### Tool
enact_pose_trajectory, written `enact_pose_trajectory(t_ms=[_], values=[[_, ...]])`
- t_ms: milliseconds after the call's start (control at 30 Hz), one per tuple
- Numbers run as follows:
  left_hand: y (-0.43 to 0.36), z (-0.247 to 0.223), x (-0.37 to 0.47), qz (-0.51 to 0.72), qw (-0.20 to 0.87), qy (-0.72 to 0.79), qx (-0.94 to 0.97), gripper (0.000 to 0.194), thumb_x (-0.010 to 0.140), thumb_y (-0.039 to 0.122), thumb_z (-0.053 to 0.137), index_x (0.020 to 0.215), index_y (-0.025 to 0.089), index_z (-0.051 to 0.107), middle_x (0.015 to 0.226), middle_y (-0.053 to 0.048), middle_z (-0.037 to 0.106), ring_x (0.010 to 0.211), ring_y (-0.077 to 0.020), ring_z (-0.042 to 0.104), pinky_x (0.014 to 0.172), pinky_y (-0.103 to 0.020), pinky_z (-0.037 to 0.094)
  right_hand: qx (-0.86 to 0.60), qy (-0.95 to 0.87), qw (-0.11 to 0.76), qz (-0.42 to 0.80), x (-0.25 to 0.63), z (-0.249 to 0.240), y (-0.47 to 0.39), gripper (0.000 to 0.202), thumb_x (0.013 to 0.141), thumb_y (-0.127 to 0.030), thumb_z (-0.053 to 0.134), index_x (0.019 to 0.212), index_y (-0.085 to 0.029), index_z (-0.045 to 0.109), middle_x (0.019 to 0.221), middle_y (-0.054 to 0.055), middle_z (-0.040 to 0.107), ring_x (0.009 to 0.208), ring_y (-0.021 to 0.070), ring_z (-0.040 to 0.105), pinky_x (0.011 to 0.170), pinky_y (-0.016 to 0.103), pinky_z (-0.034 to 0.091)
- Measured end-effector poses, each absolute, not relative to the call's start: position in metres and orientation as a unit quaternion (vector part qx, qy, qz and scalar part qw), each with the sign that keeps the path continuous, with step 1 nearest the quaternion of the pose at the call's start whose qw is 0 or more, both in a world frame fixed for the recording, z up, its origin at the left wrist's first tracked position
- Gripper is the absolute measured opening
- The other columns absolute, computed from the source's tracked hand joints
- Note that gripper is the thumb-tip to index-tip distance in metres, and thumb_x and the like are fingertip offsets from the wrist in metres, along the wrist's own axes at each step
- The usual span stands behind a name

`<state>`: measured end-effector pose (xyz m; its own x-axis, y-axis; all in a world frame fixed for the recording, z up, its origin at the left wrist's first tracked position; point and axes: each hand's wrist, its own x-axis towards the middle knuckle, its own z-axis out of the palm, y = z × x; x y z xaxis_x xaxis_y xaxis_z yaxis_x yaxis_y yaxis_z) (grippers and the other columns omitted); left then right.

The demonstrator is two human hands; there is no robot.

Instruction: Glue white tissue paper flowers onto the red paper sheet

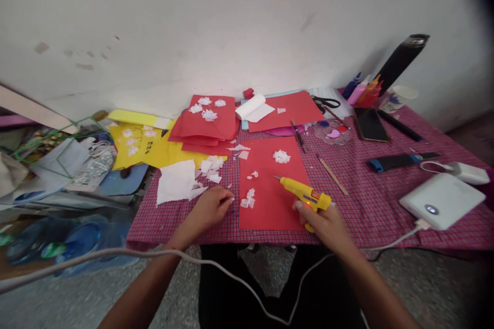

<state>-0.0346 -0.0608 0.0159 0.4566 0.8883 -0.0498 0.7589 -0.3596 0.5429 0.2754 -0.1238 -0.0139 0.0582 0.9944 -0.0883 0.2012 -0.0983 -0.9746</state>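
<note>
My right hand (320, 218) is closed around the handle of a yellow hot glue gun (304, 190). Its nozzle points left, over a sheet of red paper (270, 216). My left hand (212, 208) is closed in a pinch just left of that sheet, with a tiny white scrap of paper (232, 199) at the fingertips. On the red sheet lie a crumpled white paper flower (281, 156), a few small bits near the middle, and a cluster of torn white pieces (248, 199). More torn scraps (211, 168) and a larger white sheet (175, 182) are beyond my left hand.
Red sheets bearing white paper flowers (209, 114) lie at the back. A white paper roll (250, 107), scissors (327, 102) and a wooden stick (332, 177) are nearby. At right are a phone (371, 124) and a power bank (442, 200); a white cable (216, 266) crosses in front.
</note>
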Motion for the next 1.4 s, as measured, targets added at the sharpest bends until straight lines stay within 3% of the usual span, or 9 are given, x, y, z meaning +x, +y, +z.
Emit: enact_pose_trajectory(t_ms=[167,267,633,800,933,1200,1400], values=[[-0.059,0.017,-0.039,0.215,0.476,0.55,0.651,0.014,0.088,0.032,0.061,0.089,0.02,0.067,0.076,0.001,0.069,0.067,-0.0147,0.063,0.065,-0.028,0.05,-0.579,-0.503,0.44,0.466,0.274,-0.011,-0.123,0.035,0.085,-0.049,0.064,0.065,-0.02,0.057,0.057,0.0,0.055,0.049,0.0131,0.048,0.045,0.025,0.04],[-0.06,0.014,-0.039,0.258,0.555,0.55,0.568,0.016,0.082,0.033,0.069,0.087,0.018,0.065,0.072,0.002,0.068,0.062,-0.0126,0.063,0.062,-0.026,0.051,-0.578,-0.498,0.444,0.47,0.274,-0.012,-0.124,0.033,0.085,-0.048,0.064,0.068,-0.02,0.057,0.057,-0.001,0.054,0.049,0.0125,0.047,0.045,0.025,0.04],[-0.052,0.016,-0.017,0.307,0.596,0.559,0.489,0.023,0.079,0.037,0.072,0.082,0.015,0.065,0.072,-0.002,0.07,0.06,-0.0122,0.063,0.059,-0.024,0.051,-0.575,-0.508,0.434,0.472,0.279,-0.025,-0.124,0.031,0.09,-0.048,0.061,0.084,-0.017,0.063,0.058,-0.002,0.052,0.049,0.012,0.046,0.046,0.025,0.037],[-0.05,0.009,-0.015,0.328,0.624,0.554,0.443,0.024,0.078,0.037,0.074,0.082,0.015,0.064,0.073,-0.003,0.069,0.06,-0.0116,0.062,0.056,-0.024,0.049,-0.575,-0.501,0.438,0.476,0.279,-0.023,-0.124,0.033,0.088,-0.049,0.062,0.081,-0.017,0.062,0.058,-0.002,0.053,0.049,0.0126,0.047,0.046,0.025,0.038],[-0.047,0.006,-0.014,0.347,0.564,0.557,0.501,0.019,0.078,0.032,0.073,0.08,0.015,0.065,0.065,0.001,0.063,0.056,-0.0095,0.055,0.055,-0.022,0.044,-0.568,-0.512,0.44,0.47,0.278,-0.021,-0.123,0.031,0.09,-0.047,0.061,0.084,-0.017,0.063,0.059,-0.002,0.052,0.05,0.0123,0.046,0.046,0.025,0.037],[-0.032,0.005,0.009,0.308,0.286,0.578,0.699,0.011,0.087,0.025,0.061,0.082,0.019,0.069,0.077,0.0,0.071,0.071,-0.0148,0.063,0.067,-0.026,0.046,-0.562,-0.507,0.446,0.478,0.278,-0.023,-0.124,0.031,0.091,-0.048,0.061,0.092,-0.017,0.066,0.059,-0.003,0.051,0.05,0.0123,0.045,0.046,0.024,0.038],[-0.023,0.002,0.029,0.276,0.203,0.546,0.764,0.015,0.089,0.021,0.059,0.075,0.019,0.064,0.076,0.0,0.067,0.074,-0.0155,0.06,0.071,-0.028,0.044,-0.556,-0.506,0.454,0.478,0.277,-0.02,-0.124,0.031,0.09,-0.047,0.062,0.097,-0.017,0.068,0.058,-0.003,0.051,0.048,0.012,0.043,0.043,0.024,0.037]])
